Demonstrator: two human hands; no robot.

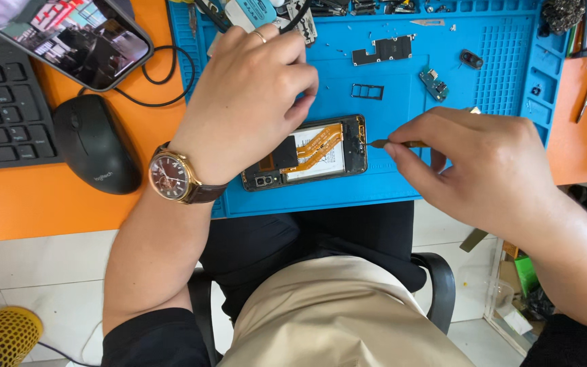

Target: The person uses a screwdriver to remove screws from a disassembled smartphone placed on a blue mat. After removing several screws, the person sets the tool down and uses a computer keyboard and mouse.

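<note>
Left hand (pixel 253 95) pins the opened black phone (pixel 307 153); right hand (pixel 477 163) pinches a thin metal pry tool (pixel 392 143).

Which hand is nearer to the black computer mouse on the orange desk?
Left. The left hand rests on the opened phone, just right of the mouse; the right hand is far beyond, holding a thin tool.
</note>
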